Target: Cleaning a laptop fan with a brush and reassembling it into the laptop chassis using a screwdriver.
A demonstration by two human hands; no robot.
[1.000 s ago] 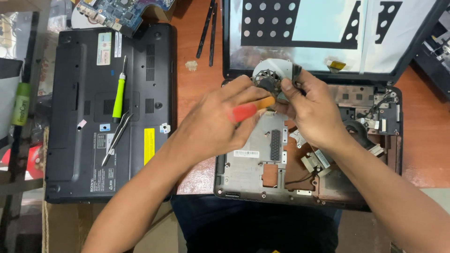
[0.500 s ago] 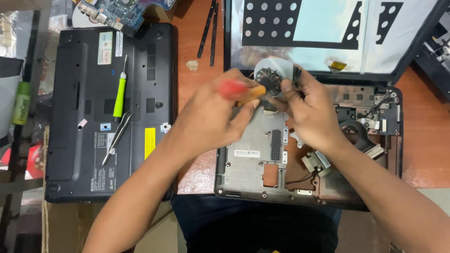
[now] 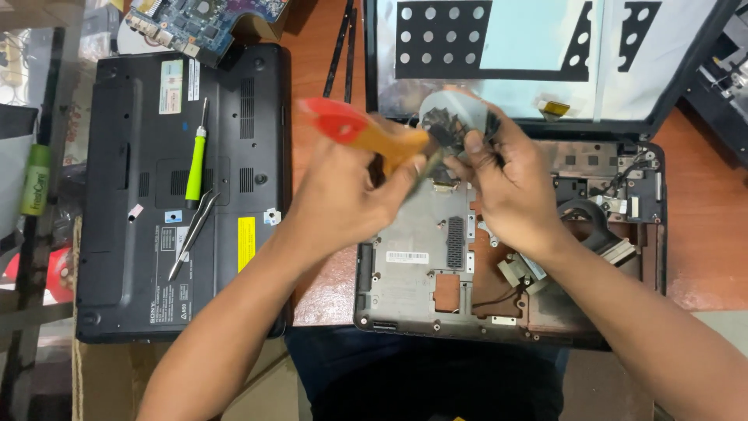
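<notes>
At the far left of the frame a green tube (image 3: 34, 181) lies on the glass edge. Next to it a closed black laptop (image 3: 183, 191) rests bottom-up, filling the left third; on it lie a green-handled screwdriver (image 3: 198, 153) and, just below, metal tweezers (image 3: 192, 235). A blue circuit board (image 3: 195, 23) sits at the upper left, past the laptop's top edge.

Your left hand (image 3: 351, 206) is at centre frame, fingers wrapped round a screwdriver with an orange and red handle (image 3: 358, 131); the handle points up and left and is blurred, and the tip is hidden between your hands. Just right of it, your right hand (image 3: 510, 183) pinches a round cooling fan (image 3: 452, 123), holding it above the upper edge of the opened laptop base (image 3: 421, 265). The fan sits between both hands, touching the right fingers, with the screwdriver's working end close against it.

Right of centre, the laptop base shows bare metal plate, wiring and a copper-coloured heatsink area (image 3: 600, 226). Its lid (image 3: 545, 54) lies open at the top, on the reddish wooden table (image 3: 701, 234).
</notes>
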